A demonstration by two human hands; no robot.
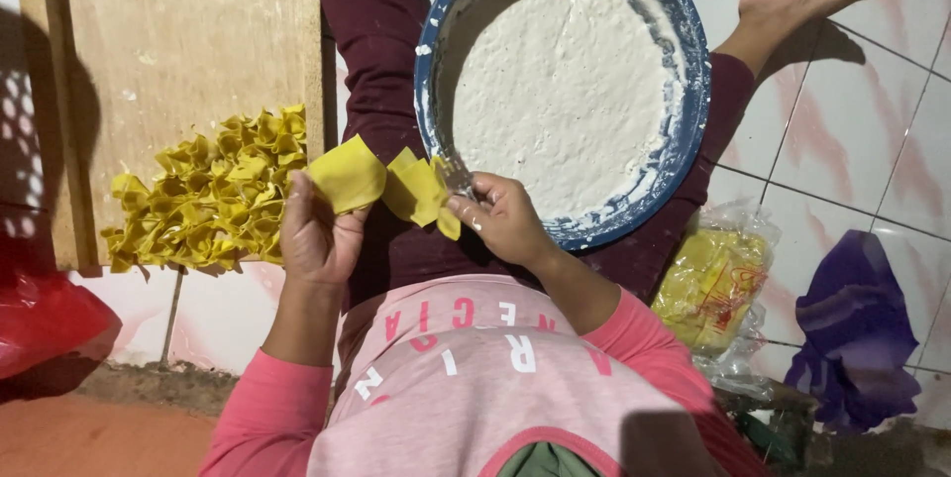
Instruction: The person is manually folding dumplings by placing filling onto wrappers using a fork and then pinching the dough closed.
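Yellow wrapper (381, 183) between both hands' fingers (464, 206)

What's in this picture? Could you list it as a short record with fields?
Left hand: holds a flat yellow wrapper sheet
Right hand: pinches a folded yellow wrapper
Bowl: blue rim, filled with white paste, resting on the lap
Wooden board: carries a pile of folded wrappers
Plastic bag: more yellow wrappers, on the tiled floor
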